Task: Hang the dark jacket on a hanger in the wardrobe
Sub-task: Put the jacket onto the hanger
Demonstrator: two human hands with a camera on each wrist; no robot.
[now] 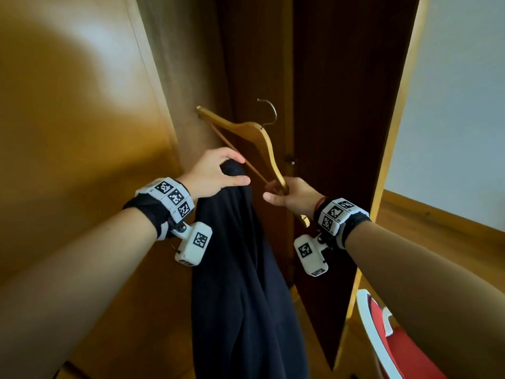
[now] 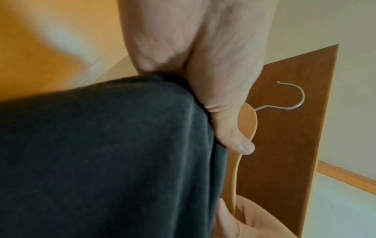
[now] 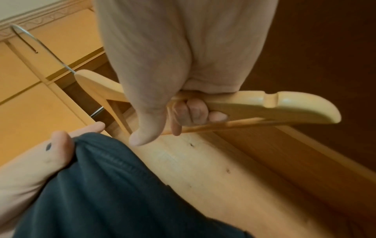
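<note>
Holding the dark jacket (image 1: 240, 269) bunched in the left hand (image 1: 211, 175); right hand (image 1: 292, 195) curled round the wooden hanger (image 1: 262, 143)

Both sit near the open wardrobe (image 1: 341, 132); jacket not on hanger yet; it might slip off the one loose bunch, or the hook (image 1: 269, 113) might bump the door.

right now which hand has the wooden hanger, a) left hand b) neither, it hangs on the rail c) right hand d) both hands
c: the right hand has its fingers curled round one arm of the wooden hanger, held in the air in front of the open wardrobe, while the left hand grips the top of the dark jacket, which hangs down.
</note>
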